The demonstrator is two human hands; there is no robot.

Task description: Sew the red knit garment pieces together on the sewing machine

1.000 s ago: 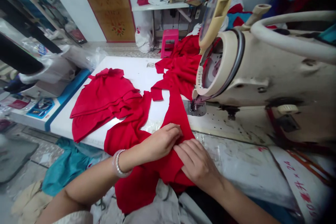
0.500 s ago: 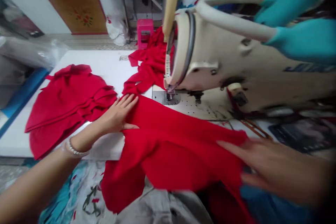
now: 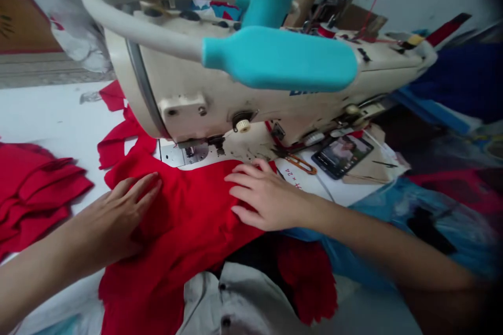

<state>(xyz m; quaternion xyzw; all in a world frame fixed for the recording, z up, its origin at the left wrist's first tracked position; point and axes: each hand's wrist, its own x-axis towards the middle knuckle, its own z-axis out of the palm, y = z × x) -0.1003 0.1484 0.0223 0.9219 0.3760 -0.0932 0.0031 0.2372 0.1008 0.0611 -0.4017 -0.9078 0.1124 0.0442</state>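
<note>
A piece of red fabric lies along the front of the sewing machine and hangs down over my lap. My left hand rests flat on its left part, fingers stretched out. On the fabric's right part lies my right hand, its fingers spread and its fingertips near the upper edge. That edge runs just in front of the metal needle plate. Whether the fabric reaches under the presser foot, I cannot tell.
A pile of red fabric pieces lies at left; more red scraps lie beside the machine head. Orange thread snips and a phone are at right. A turquoise-ended tube crosses the machine. Blue plastic is at right.
The view has turned right, so the machine appears farther left. My right hand has come in from the fabric's right end and now lies nearer the needle area. My left hand remains on the fabric.
</note>
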